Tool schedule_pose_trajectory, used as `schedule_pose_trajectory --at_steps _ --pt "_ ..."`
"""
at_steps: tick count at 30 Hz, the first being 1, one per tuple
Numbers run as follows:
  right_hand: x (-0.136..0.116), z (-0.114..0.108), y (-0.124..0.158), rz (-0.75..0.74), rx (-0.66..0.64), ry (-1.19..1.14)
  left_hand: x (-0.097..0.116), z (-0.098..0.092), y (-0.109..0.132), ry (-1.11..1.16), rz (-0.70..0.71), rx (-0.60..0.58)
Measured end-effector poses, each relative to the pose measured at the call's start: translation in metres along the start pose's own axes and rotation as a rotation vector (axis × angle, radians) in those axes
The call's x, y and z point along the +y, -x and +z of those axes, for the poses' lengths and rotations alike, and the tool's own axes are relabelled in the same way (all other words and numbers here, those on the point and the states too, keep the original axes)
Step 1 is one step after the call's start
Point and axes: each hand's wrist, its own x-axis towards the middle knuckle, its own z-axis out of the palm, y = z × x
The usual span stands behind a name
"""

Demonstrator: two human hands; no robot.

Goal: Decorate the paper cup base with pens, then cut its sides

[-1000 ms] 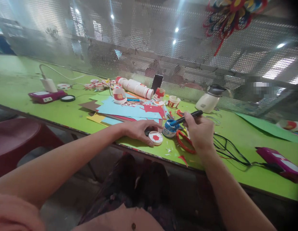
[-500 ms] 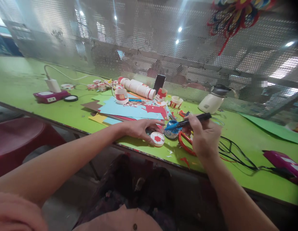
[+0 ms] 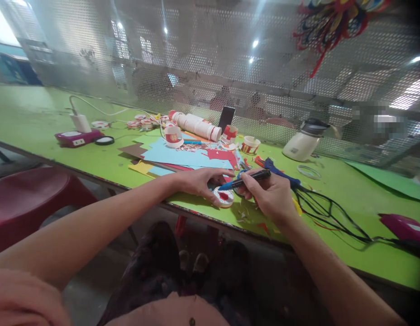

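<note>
My left hand (image 3: 198, 183) rests at the table's front edge, thumb and fingers curved round a small round white piece (image 3: 225, 203) with a red shape in its middle. In my right hand (image 3: 274, 194) is a black marker (image 3: 252, 179) with a blue front end. Its tip reaches the upper part of the white piece; whether it touches cannot be made out. Behind the marker and my right fingers, a blue round container is mostly hidden. Just beyond my right hand lies a blue-handled tool (image 3: 278, 168) with a black cord.
Coloured paper sheets (image 3: 176, 154) lie beyond my left hand, with cut paper cups (image 3: 174, 137), a stacked white roll (image 3: 199, 127) and a phone (image 3: 226, 118) behind. A white jug (image 3: 301, 145) stands back right. Purple power strips (image 3: 76, 138) sit at both sides. Paper scraps litter the front edge.
My right hand has moved left, bringing the marker from over the blue container to the white piece. The red scissor-like handles beside that hand are now covered. My left hand stays put.
</note>
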Motion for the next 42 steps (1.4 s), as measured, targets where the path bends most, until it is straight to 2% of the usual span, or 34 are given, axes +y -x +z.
schedule_pose_trajectory --at_steps 16,30,42 --pt "-0.0011 0.0015 0.0003 0.006 -0.030 -0.008 0.0033 0.0002 0.0008 -0.020 0.000 -0.003" --pt "-0.0009 0.0023 -0.0007 -0.008 -0.041 0.026 0.0032 0.0013 0.0011 0.064 -0.034 -0.034" --pt "-0.0013 0.0014 -0.0023 -0.073 -0.073 0.136 0.0011 0.0007 0.0006 0.032 -0.024 -0.024"
